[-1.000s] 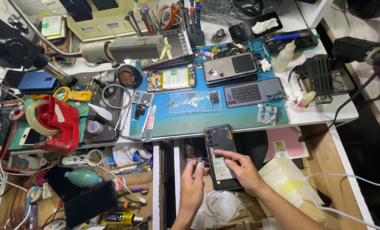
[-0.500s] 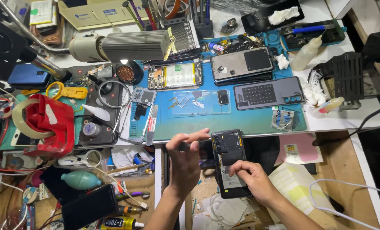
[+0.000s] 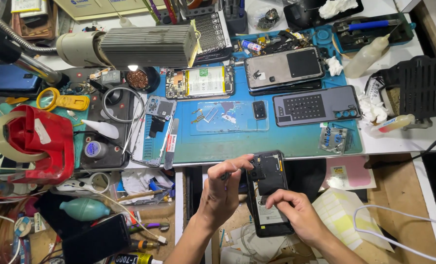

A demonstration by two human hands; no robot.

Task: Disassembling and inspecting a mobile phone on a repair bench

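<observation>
Opened black smartphone with exposed internals (image 3: 269, 193) lies past the blue mat's (image 3: 276, 142) front edge; right hand (image 3: 296, 215) grips it, left hand (image 3: 225, 193) pinches a small tool — a slip risks gouging components.

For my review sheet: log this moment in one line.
left hand: at opened phone top | right hand: gripping phone | blue mat behind

Blue mat (image 3: 276, 146) crowded; bare front strip.
</observation>
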